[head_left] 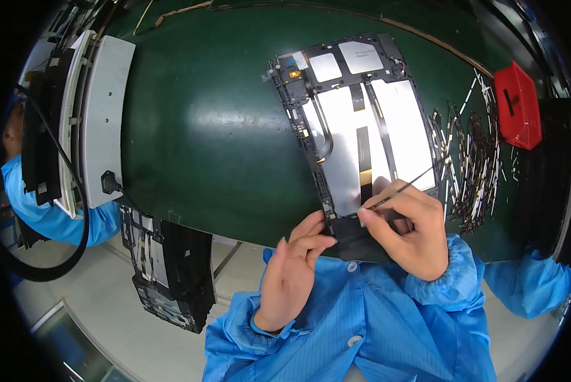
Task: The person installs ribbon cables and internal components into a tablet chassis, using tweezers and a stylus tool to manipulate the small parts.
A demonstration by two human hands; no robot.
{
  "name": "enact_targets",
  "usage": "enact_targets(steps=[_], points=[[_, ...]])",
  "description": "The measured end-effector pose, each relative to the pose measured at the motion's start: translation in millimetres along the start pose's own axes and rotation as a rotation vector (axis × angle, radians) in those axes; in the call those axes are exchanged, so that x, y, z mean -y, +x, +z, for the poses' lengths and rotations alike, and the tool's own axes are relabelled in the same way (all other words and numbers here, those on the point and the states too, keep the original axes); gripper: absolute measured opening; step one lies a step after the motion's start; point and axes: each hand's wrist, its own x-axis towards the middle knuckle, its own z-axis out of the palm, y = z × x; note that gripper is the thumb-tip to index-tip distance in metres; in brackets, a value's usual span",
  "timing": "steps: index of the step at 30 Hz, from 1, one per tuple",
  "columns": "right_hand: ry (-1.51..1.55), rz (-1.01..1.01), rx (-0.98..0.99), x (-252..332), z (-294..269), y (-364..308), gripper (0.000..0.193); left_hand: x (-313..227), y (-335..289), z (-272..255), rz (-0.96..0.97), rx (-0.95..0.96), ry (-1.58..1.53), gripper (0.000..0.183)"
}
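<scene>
An opened tablet with silver battery panels, a black frame and small circuit parts lies tilted on the green table. My right hand is over its near right part, thumb and forefinger pinching a thin dark strip. The strip slants up to the right, and its lower end is at the fingertips. My left hand is at the tablet's near left corner, fingers extended and apart with nothing in them. Its fingertips rest against the black edge there.
A pile of thin black and white strips lies right of the tablet, beside a red plastic bin. A white panel-like device with a black plug stands at the left. More opened tablets are stacked below the table edge. Blue sleeves of other people show at both sides.
</scene>
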Motion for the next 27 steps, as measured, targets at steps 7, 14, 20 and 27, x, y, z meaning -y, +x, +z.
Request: enact_targets(steps=[7, 14, 20, 27], points=[[-0.137, -0.001, 0.041, 6.4, 11.4, 14.4, 0.014, 3.7, 30.0, -2.4, 0.368, -0.165, 0.517, 0.02], [-0.174, 0.01, 0.039, 4.2, 13.0, 16.2, 0.014, 4.0, 50.0, -1.7, 0.403, -0.162, 0.658, 0.026], [-0.218, -0.004, 0.144, 5.3, 13.0, 16.7, 0.015, 3.2, 50.0, -8.5, 0.441, -0.131, 0.675, 0.021], [-0.253, -0.061, 0.126, 4.5, 17.5, 17.9, 0.014, 1.3, 48.9, -10.2, 0.413, -0.126, 0.601, 0.02]])
